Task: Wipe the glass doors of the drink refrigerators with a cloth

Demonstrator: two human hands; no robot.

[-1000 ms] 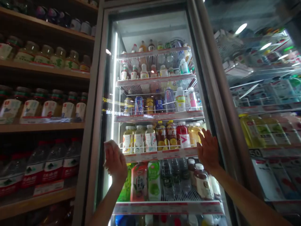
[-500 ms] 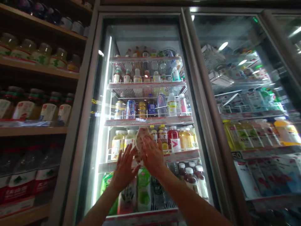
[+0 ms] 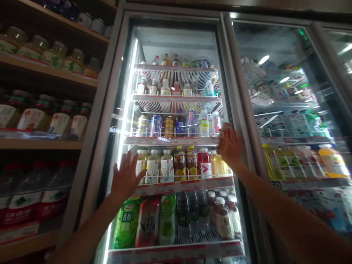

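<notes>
My left hand point(image 3: 125, 178) lies flat on the glass door point(image 3: 170, 40) of a lit drinks fridge, fingers spread, at the left side in front of the shelf of juice bottles point(image 3: 176, 165). My right hand point(image 3: 229, 145) is raised at the door's right edge, beside the grey door frame point(image 3: 239, 110), with its fingers curled closed. A small pale wad, perhaps a cloth, shows at the top of that hand point(image 3: 226, 127), but it is too dim to name. Behind the glass stand rows of cans point(image 3: 162, 125) and bottles on wire shelves.
Wooden shelves point(image 3: 41, 145) with jars and large water bottles fill the left side. A second glass-door fridge point(image 3: 297, 128) with more drinks stands to the right, its glass full of reflections.
A second ago my left hand held a pale wad against the glass. Both hands then met at the middle, and now they have parted: left hand open low left, right hand closed upper right.
</notes>
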